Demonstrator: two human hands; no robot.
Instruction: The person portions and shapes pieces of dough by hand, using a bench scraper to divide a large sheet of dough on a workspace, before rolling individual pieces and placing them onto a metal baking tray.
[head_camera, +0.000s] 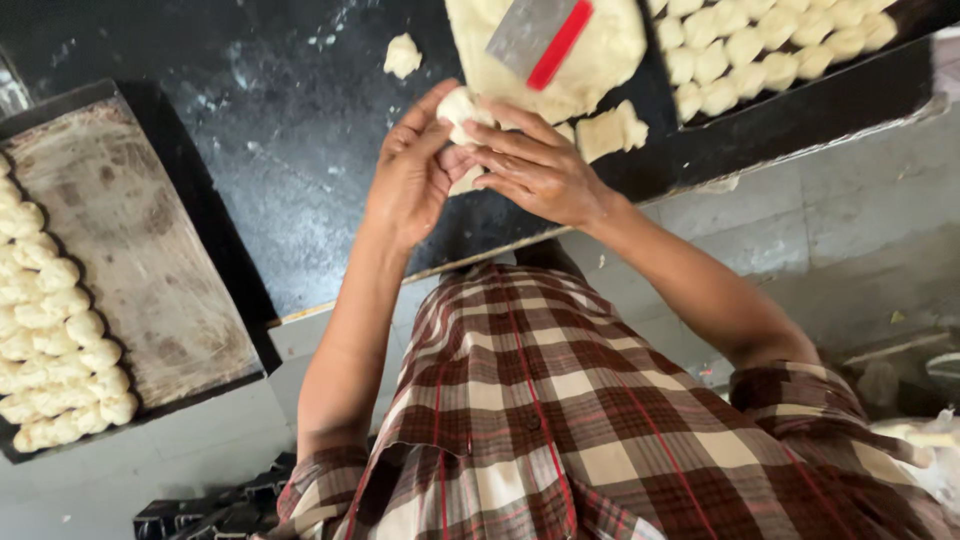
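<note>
Both hands, L (408, 180) & R (535, 170), close around a dough piece (462, 108) near the counter's (290, 130) front edge, just beside the dough mass (600, 50).

Scraper (538, 38) lies on dough mass (610, 50); trays (130, 250) of dough pieces (60, 330) flank it.

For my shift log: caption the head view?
Both hands shape a dough piece beside a scraper-topped dough mass, trays alongside.

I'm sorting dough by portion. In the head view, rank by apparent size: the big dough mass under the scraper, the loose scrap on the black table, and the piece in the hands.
1. Big dough mass
2. Piece in the hands, partly hidden
3. Loose scrap, looks close to it
</note>
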